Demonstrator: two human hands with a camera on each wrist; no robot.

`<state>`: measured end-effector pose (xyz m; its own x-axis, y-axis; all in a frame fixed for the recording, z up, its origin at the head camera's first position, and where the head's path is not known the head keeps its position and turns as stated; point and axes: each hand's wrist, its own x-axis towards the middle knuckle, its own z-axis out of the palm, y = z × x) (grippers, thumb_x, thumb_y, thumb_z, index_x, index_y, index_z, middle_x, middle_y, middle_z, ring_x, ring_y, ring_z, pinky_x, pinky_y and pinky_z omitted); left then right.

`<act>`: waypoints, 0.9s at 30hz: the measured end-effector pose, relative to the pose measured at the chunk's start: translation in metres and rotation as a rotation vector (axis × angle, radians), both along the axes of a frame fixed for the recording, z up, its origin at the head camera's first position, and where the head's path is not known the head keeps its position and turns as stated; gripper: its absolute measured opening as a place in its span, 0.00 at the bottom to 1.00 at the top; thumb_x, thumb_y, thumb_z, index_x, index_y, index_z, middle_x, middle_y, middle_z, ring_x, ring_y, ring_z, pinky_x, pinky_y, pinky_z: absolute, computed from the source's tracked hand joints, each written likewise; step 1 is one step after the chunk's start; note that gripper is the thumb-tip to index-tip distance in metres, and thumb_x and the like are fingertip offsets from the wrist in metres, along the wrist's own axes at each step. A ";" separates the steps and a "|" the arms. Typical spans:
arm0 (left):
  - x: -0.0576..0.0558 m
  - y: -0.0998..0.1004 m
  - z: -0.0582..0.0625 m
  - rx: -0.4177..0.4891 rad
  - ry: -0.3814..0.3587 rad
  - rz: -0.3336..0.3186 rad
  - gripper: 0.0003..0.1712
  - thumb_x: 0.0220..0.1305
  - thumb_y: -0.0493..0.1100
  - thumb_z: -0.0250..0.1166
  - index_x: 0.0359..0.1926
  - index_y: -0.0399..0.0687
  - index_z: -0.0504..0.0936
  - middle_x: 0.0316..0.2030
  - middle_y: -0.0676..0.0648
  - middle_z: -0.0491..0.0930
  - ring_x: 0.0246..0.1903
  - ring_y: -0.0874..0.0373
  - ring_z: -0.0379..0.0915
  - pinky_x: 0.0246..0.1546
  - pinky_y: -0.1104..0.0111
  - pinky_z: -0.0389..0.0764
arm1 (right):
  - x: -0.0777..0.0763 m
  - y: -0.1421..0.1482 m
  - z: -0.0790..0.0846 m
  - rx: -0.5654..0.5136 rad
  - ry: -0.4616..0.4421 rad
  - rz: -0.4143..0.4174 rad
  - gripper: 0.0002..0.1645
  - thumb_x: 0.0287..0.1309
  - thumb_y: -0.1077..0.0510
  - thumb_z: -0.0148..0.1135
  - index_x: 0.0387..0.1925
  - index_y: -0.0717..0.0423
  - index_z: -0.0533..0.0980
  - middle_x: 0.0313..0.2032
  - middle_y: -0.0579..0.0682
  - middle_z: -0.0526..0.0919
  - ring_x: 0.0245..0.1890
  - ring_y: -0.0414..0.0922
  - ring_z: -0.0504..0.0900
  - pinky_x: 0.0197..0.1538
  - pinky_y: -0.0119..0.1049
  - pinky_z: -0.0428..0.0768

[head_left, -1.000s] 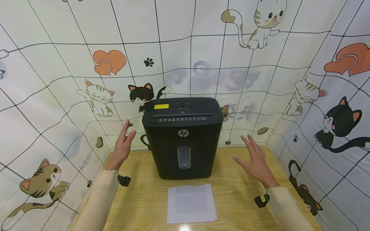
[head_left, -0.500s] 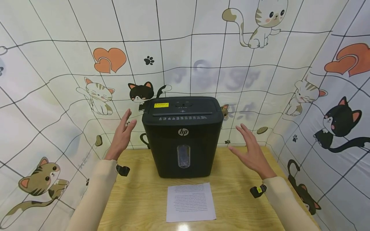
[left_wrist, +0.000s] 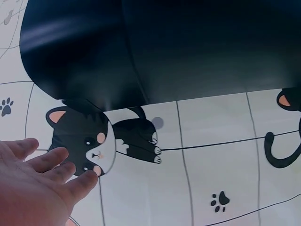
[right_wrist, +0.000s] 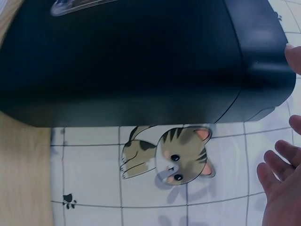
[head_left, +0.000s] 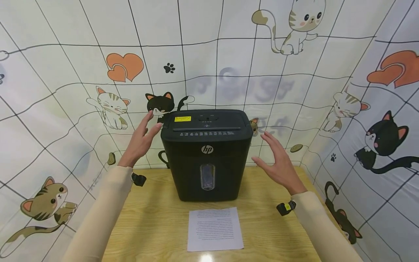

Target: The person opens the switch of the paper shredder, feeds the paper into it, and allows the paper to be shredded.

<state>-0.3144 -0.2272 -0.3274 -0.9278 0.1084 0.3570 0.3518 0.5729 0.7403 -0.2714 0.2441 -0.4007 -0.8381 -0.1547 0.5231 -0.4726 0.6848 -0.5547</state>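
A black HP paper shredder (head_left: 226,167) stands upright at the back of the table, its feed slot on top and a small clear window in its front. My left hand (head_left: 139,142) is raised at its left side, fingers extended and holding nothing; the thumb tip comes near the upper left edge. On the other side my right hand (head_left: 278,163) hovers with fingers spread, a gap between it and the shredder. Both wrist views show the shredder's dark body (left_wrist: 188,52) beside bare palms. A printed sheet of paper (head_left: 215,230) lies flat in front of the shredder.
The light wooden table (head_left: 268,225) carries the shredder and the sheet. A white wall covering (head_left: 235,54) with printed cats and grid lines closes in the back and both sides, close behind the shredder.
Both hands have risen and moved inward, closer to the shredder's upper sides. The shredder and the sheet stay where they were.
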 end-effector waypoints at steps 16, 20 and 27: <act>-0.013 0.020 0.034 -0.133 -0.069 -0.026 0.49 0.68 0.76 0.52 0.82 0.68 0.47 0.82 0.50 0.48 0.82 0.46 0.40 0.77 0.37 0.48 | -0.010 -0.026 0.026 -0.020 0.210 0.106 0.43 0.57 0.51 0.77 0.73 0.46 0.70 0.76 0.47 0.67 0.77 0.51 0.63 0.72 0.64 0.65; -0.016 0.027 0.043 -0.149 -0.052 -0.050 0.49 0.68 0.76 0.52 0.82 0.66 0.49 0.82 0.50 0.50 0.82 0.46 0.42 0.77 0.38 0.49 | -0.012 -0.029 0.027 -0.022 0.236 0.112 0.41 0.56 0.52 0.77 0.70 0.49 0.72 0.74 0.48 0.69 0.76 0.50 0.65 0.72 0.62 0.66; -0.025 0.043 0.058 -0.233 -0.066 -0.047 0.52 0.65 0.79 0.52 0.82 0.65 0.51 0.82 0.51 0.50 0.81 0.46 0.45 0.77 0.39 0.52 | -0.017 -0.037 0.031 -0.010 0.305 0.135 0.37 0.56 0.54 0.77 0.66 0.54 0.75 0.72 0.50 0.72 0.74 0.51 0.67 0.73 0.58 0.68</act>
<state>-0.3396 -0.1839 -0.2692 -0.9402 0.2245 0.2562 0.3375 0.7151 0.6121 -0.2882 0.2075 -0.3700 -0.6148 -0.2475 0.7489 -0.7042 0.5998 -0.3799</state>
